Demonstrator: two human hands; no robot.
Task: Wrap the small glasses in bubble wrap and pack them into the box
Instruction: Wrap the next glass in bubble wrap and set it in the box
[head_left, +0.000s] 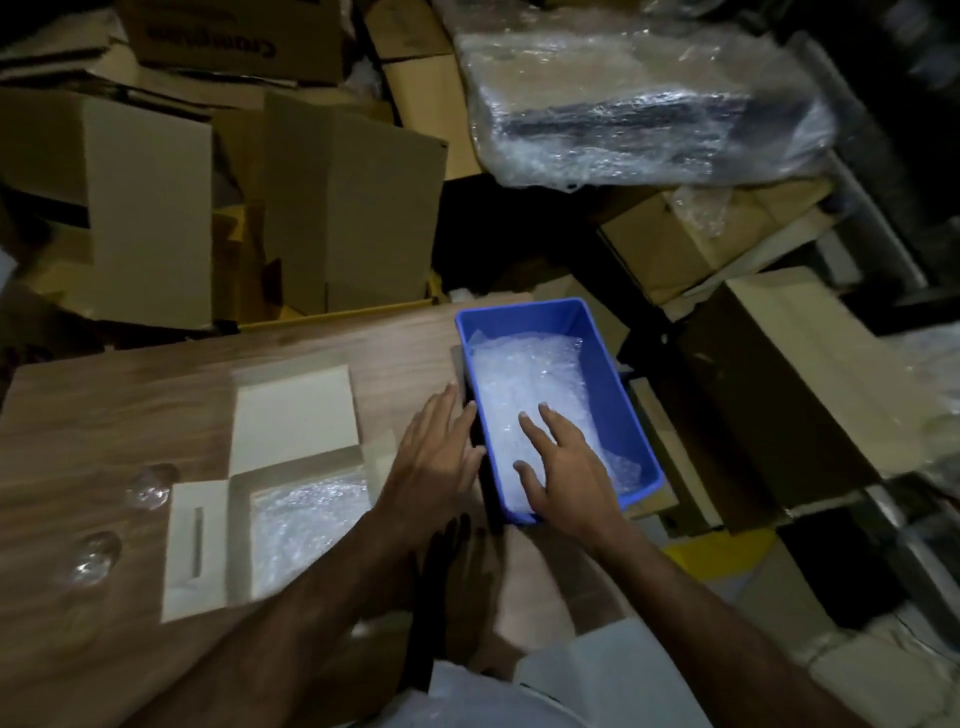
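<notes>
Careful now, my right hand lies flat on the bubble wrap, left hand loose at nine o'clock of the blue bin, which overhangs the desk and could tip.

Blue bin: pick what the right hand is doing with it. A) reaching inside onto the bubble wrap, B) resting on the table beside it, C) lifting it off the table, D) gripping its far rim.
A: the right hand lies with fingers spread on the bubble wrap inside the blue bin.
</notes>
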